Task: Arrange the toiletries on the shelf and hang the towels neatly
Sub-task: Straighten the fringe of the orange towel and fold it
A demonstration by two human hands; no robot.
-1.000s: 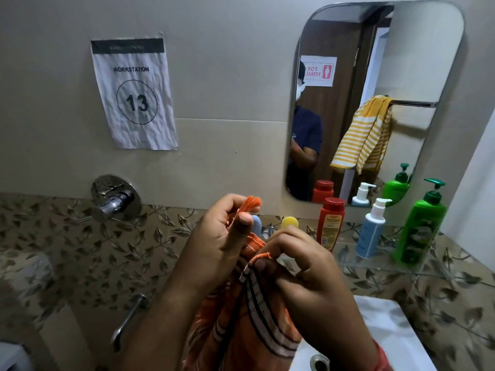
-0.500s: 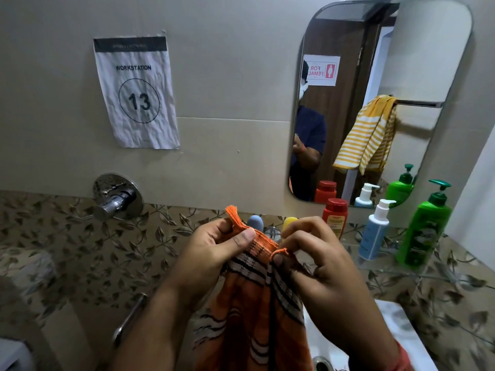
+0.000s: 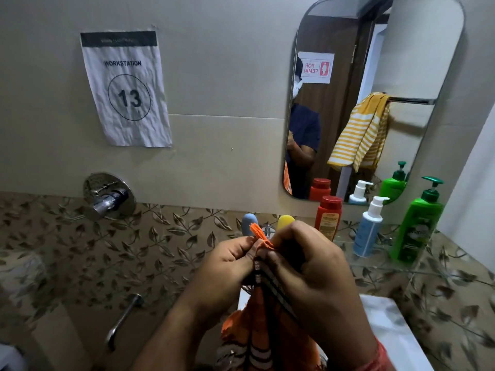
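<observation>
An orange towel with dark and white stripes [image 3: 261, 325] hangs from both my hands in front of the sink. My left hand [image 3: 227, 266] pinches its top edge, and my right hand [image 3: 308, 266] pinches the same edge right beside it. On the glass shelf [image 3: 380, 263] stand a red bottle [image 3: 328, 216], a white-and-blue pump bottle [image 3: 368, 228] and a green pump bottle [image 3: 417, 226]. A blue cap [image 3: 249, 220] and a yellow cap [image 3: 286, 220] peek out behind my fingers. In the mirror [image 3: 417, 62] a yellow striped towel [image 3: 359, 132] hangs bunched on a rail.
A chrome wall valve [image 3: 108, 199] sits at the left above a chrome lever handle [image 3: 123, 319]. A paper sign marked 13 [image 3: 124, 88] is stuck to the wall. The white sink [image 3: 388, 333] lies below my right hand. A person shows in the mirror.
My hands have come together, bringing the two pinched parts of the towel's top edge side by side. The towel now hangs narrower and lower than before.
</observation>
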